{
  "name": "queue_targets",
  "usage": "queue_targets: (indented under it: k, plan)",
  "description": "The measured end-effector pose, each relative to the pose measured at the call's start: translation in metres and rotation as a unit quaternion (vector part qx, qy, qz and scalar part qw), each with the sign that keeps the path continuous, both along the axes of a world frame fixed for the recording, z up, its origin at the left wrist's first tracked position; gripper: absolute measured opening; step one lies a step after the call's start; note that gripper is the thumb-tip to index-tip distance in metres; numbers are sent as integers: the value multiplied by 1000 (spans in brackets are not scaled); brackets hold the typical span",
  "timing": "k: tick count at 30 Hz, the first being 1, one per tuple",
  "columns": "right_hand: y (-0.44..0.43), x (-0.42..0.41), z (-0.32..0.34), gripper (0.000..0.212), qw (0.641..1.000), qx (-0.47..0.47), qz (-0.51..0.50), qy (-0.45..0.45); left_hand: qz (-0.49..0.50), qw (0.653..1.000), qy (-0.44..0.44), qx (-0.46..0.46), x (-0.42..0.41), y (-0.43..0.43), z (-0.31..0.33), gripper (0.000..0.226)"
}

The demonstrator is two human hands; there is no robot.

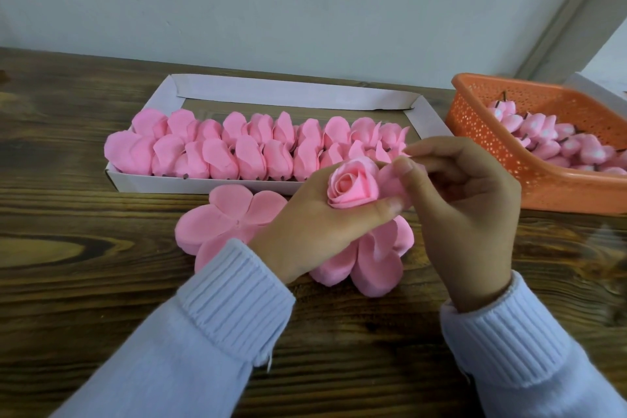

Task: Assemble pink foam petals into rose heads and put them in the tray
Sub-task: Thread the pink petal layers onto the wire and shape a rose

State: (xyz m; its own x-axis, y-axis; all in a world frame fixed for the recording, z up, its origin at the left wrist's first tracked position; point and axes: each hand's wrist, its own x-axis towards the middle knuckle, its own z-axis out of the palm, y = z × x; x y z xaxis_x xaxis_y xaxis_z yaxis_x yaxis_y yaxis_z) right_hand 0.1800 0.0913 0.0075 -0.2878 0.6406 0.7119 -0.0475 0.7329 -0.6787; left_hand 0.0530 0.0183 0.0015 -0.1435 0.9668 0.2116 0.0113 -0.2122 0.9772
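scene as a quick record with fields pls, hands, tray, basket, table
left hand: holds pink foam rose head
right hand: pinches outer pink foam petal beside rose head
white cardboard tray: two rows of pink foam pieces, behind hands
orange perforated plastic basket: at right, holds pink buds
dark wooden table: flat pink foam petal sheets under hands

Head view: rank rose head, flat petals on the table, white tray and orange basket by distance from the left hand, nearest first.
1. rose head: held in the left hand.
2. flat petals: on the table, under the hand and to its left.
3. white tray: just behind, toward the wall.
4. orange basket: far right, past the right hand.
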Motion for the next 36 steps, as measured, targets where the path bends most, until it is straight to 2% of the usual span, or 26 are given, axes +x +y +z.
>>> queue_targets:
  k: [5,8,17,21,26,30,33,36]
  plan:
    - [0,0,1,11,1000,-2,-26,1,-5,1000,25,-3,1,-1,-3,25]
    - [-2,-1,2,16,1000,3,-9,6,-9,999,38,3,1,1,-3,15]
    - [-5,-1,3,25,1000,-2,19,-7,3,999,54,2,2,2,-3,12]
    - [-5,-2,4,19,998,-47,42,9,22,1000,-5,-2,1,2,-3,14]
    - [-3,-7,2,14,979,-190,71,-30,77,981,-177,-4,-2,5,-2,34]
    - [2,-4,-4,8,943,-299,108,-96,117,964,-238,13,-5,6,1,15]
    - [1,-2,-4,3,947,-278,124,-100,144,964,-223,19,-3,6,3,8]
    - [-3,-4,-2,9,979,-174,82,-71,182,968,-173,9,-2,6,2,10]
